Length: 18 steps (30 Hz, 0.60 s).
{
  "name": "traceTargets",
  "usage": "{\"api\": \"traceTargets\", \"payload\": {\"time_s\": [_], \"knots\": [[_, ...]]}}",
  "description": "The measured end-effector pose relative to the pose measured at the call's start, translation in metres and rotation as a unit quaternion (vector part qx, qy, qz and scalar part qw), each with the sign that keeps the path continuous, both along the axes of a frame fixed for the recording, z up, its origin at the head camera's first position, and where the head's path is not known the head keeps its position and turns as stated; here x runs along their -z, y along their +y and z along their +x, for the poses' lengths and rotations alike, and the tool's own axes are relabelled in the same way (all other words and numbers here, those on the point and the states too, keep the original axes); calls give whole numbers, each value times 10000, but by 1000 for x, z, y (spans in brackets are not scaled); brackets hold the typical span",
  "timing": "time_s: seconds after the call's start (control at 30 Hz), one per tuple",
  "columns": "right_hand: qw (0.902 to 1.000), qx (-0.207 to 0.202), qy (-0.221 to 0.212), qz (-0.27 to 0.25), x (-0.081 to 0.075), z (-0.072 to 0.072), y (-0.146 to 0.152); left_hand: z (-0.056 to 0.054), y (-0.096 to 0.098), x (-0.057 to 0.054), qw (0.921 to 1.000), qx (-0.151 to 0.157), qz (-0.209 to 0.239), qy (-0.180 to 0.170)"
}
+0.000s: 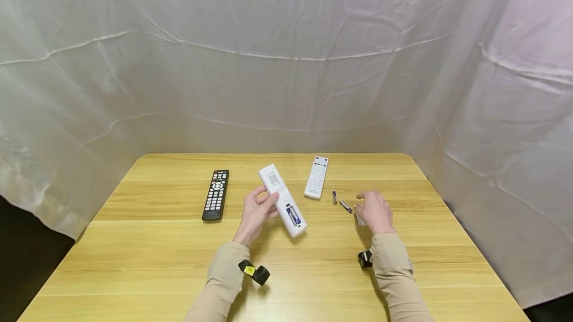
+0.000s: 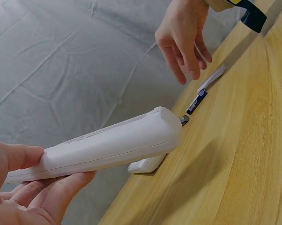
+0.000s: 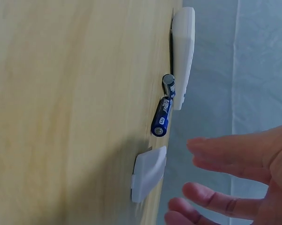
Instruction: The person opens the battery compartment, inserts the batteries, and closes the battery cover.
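My left hand (image 1: 255, 212) grips a white remote control (image 1: 279, 195), thumb on its back and fingers underneath, held up off the table. Its back faces up with the battery compartment (image 1: 293, 215) uncovered and blue batteries inside. My right hand (image 1: 377, 211) hovers with fingers apart, and nothing shows between them in the right wrist view. Below and beside it lies a small white battery cover (image 3: 149, 174) on the table. Near the cover are two loose blue batteries, one closer (image 3: 161, 117) and one farther (image 3: 168, 85).
A second white remote control (image 1: 316, 177) lies buttons up behind the loose batteries. A black remote control (image 1: 216, 195) rests on the left of the wooden table (image 1: 156, 252). Grey cloth (image 1: 286, 88) hangs round the table's back and sides.
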State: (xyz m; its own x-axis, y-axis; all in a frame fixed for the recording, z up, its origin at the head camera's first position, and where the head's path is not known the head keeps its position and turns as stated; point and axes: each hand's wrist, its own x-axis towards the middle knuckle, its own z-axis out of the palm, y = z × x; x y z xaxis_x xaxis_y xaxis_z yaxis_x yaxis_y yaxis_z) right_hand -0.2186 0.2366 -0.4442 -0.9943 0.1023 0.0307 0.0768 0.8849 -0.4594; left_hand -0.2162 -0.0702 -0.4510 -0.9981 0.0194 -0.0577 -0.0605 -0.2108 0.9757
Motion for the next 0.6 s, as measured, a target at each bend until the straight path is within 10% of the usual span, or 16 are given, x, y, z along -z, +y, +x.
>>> {"api": "traceTargets", "payload": {"time_s": [0.6], "knots": [[9974,-108,-719,10,1,0,1,0,0,-1,10000,-27,34,1]]}}
